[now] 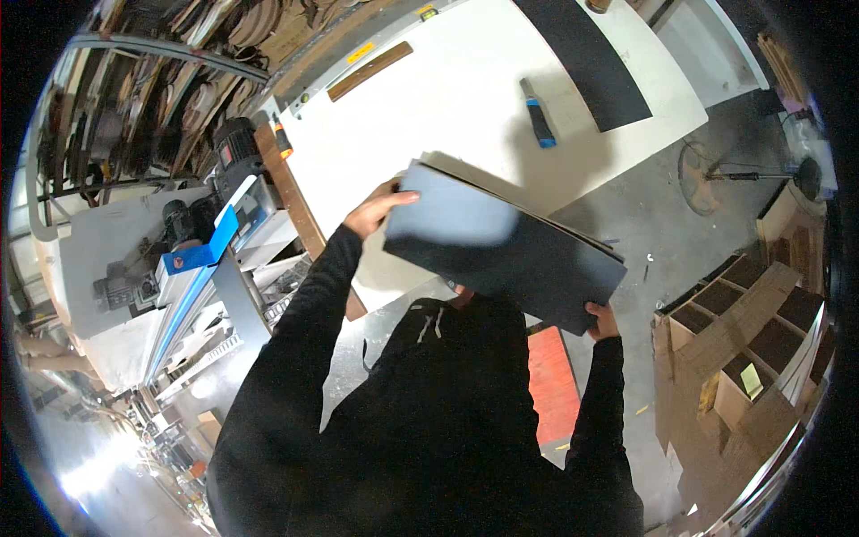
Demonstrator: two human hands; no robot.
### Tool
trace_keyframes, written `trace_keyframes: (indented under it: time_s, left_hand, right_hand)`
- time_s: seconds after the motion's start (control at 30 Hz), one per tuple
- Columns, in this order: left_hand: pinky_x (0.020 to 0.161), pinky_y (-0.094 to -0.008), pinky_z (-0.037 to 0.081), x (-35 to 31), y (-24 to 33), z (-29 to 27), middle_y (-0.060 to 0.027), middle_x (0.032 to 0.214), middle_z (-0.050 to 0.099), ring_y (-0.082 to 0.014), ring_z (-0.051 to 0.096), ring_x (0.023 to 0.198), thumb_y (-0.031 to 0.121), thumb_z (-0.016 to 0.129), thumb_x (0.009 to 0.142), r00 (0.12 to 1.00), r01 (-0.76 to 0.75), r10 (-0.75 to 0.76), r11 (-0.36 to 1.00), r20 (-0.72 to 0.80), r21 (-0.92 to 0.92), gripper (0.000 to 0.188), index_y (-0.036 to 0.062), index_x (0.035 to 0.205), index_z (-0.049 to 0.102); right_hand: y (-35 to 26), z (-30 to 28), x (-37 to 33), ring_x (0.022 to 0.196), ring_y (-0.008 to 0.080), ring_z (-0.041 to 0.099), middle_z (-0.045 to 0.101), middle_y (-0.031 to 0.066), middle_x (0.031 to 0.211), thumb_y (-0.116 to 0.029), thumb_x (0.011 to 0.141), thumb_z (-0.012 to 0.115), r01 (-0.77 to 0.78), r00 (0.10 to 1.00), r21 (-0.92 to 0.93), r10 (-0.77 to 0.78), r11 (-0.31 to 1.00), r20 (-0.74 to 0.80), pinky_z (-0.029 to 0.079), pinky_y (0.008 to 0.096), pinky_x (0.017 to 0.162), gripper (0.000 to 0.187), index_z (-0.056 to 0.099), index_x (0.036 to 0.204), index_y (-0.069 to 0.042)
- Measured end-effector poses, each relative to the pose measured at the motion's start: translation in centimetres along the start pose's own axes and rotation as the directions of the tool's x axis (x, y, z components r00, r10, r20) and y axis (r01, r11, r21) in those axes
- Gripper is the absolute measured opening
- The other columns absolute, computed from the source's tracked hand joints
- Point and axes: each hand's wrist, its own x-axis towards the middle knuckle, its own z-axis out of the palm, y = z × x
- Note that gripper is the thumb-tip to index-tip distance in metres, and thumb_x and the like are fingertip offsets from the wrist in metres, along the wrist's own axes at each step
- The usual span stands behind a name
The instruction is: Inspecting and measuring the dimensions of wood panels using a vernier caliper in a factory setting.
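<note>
Between my hands is a dark rectangular board [501,242], with a bright sheen on its left part. Its far edge shows more than one layer, so it may be several boards stacked together. My left hand [380,208] grips its left end, thumb on top. At the near right corner my right hand [604,320] holds it, with most of the fingers hidden underneath. The board is tilted and overlaps the near side of the white worktable [429,116] in view. Past it on the table lies a tool with a blue and black handle [539,121].
A long black strip [595,67] and a brown wooden strip [369,72] lie on the table. An orange-handled tool [283,140] rests at its left edge. Machinery [197,242] stands left, a red board [553,385] below right, a fan [702,177] and a cardboard-topped compartment unit [743,331] right.
</note>
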Motion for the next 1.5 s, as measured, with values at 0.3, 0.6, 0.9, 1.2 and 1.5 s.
trace_keyframes:
  time_s: [0.3, 0.6, 0.9, 1.2, 1.5]
  left_hand:
    - [0.121, -0.0383, 0.039, -10.2, -9.1, -9.7, -0.0120, 0.157, 0.048, -0.0257, 0.045, 0.145, 0.004, 0.095, 0.058, 0.840, -0.415, 0.256, 0.871, -0.478, -0.262, 0.129, -0.0001, 0.166, 0.023]
    - [0.129, -0.0437, 0.023, -12.3, -7.4, -4.2, -0.0139, 0.175, 0.018, -0.0289, 0.024, 0.159, 0.046, 0.092, 0.063, 0.845, -0.444, 0.336, 0.875, -0.416, -0.194, 0.139, 0.0092, 0.170, 0.011]
    - [0.131, -0.0497, 0.013, -11.4, -8.5, -1.7, -0.0114, 0.178, 0.007, -0.0311, 0.007, 0.163, 0.091, 0.034, 0.090, 0.701, -0.546, 0.354, 0.824, -0.619, -0.148, 0.116, 0.0099, 0.170, 0.011]
    - [0.131, -0.0426, 0.012, -11.5, -8.7, -1.5, -0.0113, 0.177, 0.015, -0.0283, 0.013, 0.163, 0.075, 0.016, 0.104, 0.714, -0.589, 0.368, 0.775, -0.596, -0.227, 0.096, 0.0047, 0.168, 0.019]
    - [0.131, -0.0387, 0.012, -11.7, -8.5, -2.1, -0.0115, 0.176, 0.016, -0.0256, 0.016, 0.162, 0.061, 0.025, 0.108, 0.726, -0.632, 0.370, 0.691, -0.580, -0.350, 0.082, 0.0057, 0.169, 0.019]
  right_hand:
    - [-19.8, 13.0, 9.4, 0.120, 0.0215, 0.065, 0.068, 0.0130, 0.135, -0.020, 0.074, 0.095, 0.520, 0.844, -0.822, 0.009, 0.235, 0.536, 0.054, 0.0406, 0.103, 0.073, 0.061, 0.136, -0.001]
    - [-19.8, 14.7, 14.0, 0.134, 0.0250, 0.056, 0.058, 0.0158, 0.149, -0.019, 0.087, 0.083, 0.568, 0.819, -0.789, -0.074, 0.235, 0.568, 0.045, 0.0386, 0.114, 0.078, 0.044, 0.153, -0.002]
    - [-16.7, 18.0, 10.0, 0.142, 0.0261, 0.047, 0.043, 0.0112, 0.161, 0.000, 0.075, 0.088, 0.566, 0.749, -0.304, -0.323, 0.767, 0.579, 0.041, 0.0447, 0.118, 0.120, 0.014, 0.169, -0.010]
    - [-15.5, 17.7, 10.2, 0.159, 0.0261, 0.023, 0.032, 0.0103, 0.170, -0.076, 0.100, 0.042, 0.548, 0.776, -0.048, -0.486, 0.835, 0.403, 0.015, 0.0465, 0.130, 0.099, 0.026, 0.166, -0.003]
    - [-16.5, 21.3, 8.6, 0.153, 0.0298, 0.034, 0.040, 0.0169, 0.164, -0.066, 0.102, 0.046, 0.614, 0.778, -0.099, -0.581, 0.783, 0.237, 0.020, 0.0479, 0.127, 0.090, 0.035, 0.161, 0.001]
